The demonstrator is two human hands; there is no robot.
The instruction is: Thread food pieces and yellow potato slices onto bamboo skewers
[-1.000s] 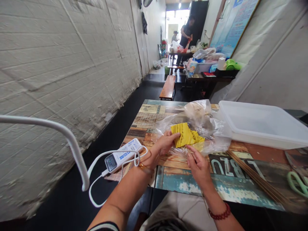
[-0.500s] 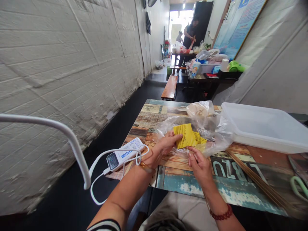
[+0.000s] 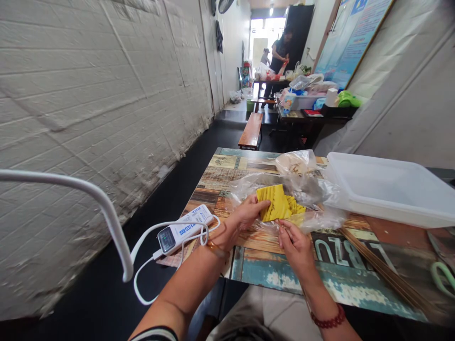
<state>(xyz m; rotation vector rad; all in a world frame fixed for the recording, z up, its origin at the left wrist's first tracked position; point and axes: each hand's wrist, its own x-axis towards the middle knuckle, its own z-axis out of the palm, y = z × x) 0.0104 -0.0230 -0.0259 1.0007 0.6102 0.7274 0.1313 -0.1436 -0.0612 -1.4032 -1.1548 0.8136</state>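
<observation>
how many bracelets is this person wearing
2. A thin gold bangle on the wrist of the left hand, which holds a yellow sheet; a red bead bracelet on the right wrist, at the bottom edge. More could sit higher up the arms, out of view.

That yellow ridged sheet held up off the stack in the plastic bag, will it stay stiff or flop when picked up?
Probably bendy, not stiff: the yellow sheet looks thin where the left hand pinches its edge. Likely light, since that pinch alone holds it raised. Its ridges suggest it could tear along them, so it seems fragile.
</observation>
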